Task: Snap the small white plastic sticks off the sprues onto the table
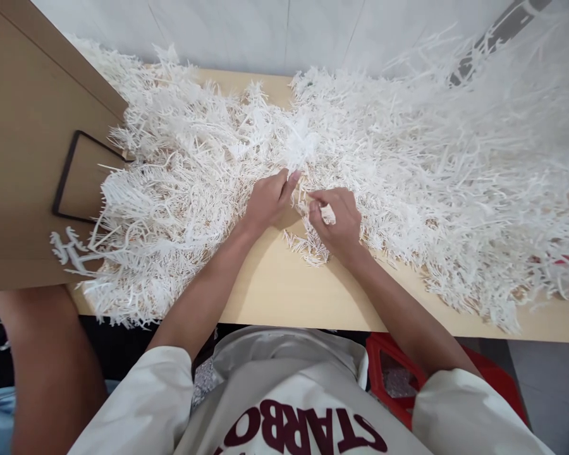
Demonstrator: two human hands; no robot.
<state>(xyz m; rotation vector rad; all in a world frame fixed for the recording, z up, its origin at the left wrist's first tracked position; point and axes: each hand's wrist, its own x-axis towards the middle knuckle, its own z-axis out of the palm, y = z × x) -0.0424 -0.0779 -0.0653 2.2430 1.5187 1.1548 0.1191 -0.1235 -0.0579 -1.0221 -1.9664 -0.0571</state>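
A big heap of thin white plastic branched pieces (408,158) covers most of the light wooden table (275,291). My left hand (268,202) is at the heap's near edge, fingers pinched on a white branched piece (298,146) that rises above it. Just to its right, my right hand (337,221) is curled with fingers closed on a small white piece (329,215). The two hands almost touch. More white pieces lie under and around both hands.
A tan board (23,126) with a black wire frame (73,180) lies at the left, partly covered by white pieces. Another person's bare arm (47,366) shows at lower left. A red plastic container (389,373) sits below the table edge. A white tiled wall stands behind.
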